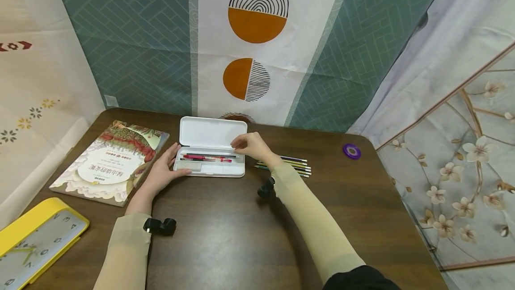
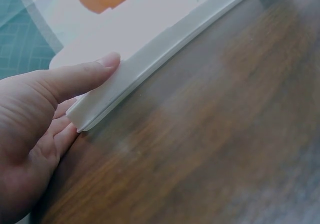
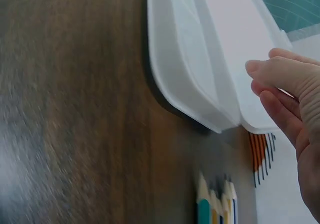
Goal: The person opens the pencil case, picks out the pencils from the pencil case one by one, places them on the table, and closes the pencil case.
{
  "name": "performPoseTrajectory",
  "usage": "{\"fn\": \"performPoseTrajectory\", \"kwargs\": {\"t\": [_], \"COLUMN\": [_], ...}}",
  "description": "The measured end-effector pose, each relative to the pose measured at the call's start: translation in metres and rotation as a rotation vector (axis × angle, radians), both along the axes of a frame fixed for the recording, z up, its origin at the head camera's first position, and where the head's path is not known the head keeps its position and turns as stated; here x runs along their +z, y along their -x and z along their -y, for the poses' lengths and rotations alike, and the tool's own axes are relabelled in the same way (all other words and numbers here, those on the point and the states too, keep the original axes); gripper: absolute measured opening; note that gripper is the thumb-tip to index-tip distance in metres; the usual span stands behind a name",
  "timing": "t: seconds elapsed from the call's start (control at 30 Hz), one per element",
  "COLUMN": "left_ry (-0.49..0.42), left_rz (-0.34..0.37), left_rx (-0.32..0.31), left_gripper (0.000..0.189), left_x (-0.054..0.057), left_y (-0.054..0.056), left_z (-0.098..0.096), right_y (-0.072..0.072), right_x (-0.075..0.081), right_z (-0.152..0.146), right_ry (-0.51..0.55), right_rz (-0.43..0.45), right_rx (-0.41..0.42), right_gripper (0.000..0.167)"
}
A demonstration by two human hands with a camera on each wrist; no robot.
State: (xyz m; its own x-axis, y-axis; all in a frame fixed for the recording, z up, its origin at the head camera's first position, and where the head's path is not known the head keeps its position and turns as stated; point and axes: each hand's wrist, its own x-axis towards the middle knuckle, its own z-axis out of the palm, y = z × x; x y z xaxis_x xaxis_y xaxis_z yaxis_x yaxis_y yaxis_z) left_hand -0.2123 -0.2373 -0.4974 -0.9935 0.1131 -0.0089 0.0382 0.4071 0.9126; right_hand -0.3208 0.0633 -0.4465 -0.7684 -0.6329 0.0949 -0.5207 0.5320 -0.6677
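Note:
A white pencil case lies with its lid raised at the back of the brown table. Inside are a red pen, other slim pens and a pale block. My left hand holds the case at its left end; in the left wrist view the thumb rests on the front edge, with the fingers around the end. My right hand hovers over the case's right end, fingers loosely bent. In the right wrist view nothing shows between its thumb and fingertips.
Several sharpened pencils lie right of the case, partly behind my right wrist. A purple ring-shaped roll sits at the far right. At the left are a book and a yellow-framed clock. A patterned curtain hangs behind the table.

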Motion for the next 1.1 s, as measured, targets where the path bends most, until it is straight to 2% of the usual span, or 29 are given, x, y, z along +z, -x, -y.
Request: {"fn": "performPoseTrajectory", "kwargs": {"t": [0.23, 0.57, 0.77, 1.1], "left_ry": [-0.003, -0.001, 0.022, 0.007], "left_rz": [-0.001, -0.012, -0.012, -0.009], "left_rx": [-0.002, 0.0, 0.004, -0.001], "left_gripper": [0.105, 0.104, 0.104, 0.105], "left_x": [0.0, 0.0, -0.001, 0.002], "left_y": [0.0, -0.001, 0.001, 0.0], "left_z": [-0.001, 0.0, -0.001, 0.0], "right_y": [-0.001, -0.002, -0.004, -0.011], "right_x": [-0.01, -0.014, -0.015, -0.015], "right_z": [0.01, 0.016, 0.019, 0.024], "right_ry": [-0.045, -0.091, -0.174, -0.275], "right_rz": [0.008, 0.02, -0.037, -0.134], "right_rx": [0.011, 0.048, 0.049, 0.04], "right_gripper": [0.017, 0.016, 0.016, 0.019]}}
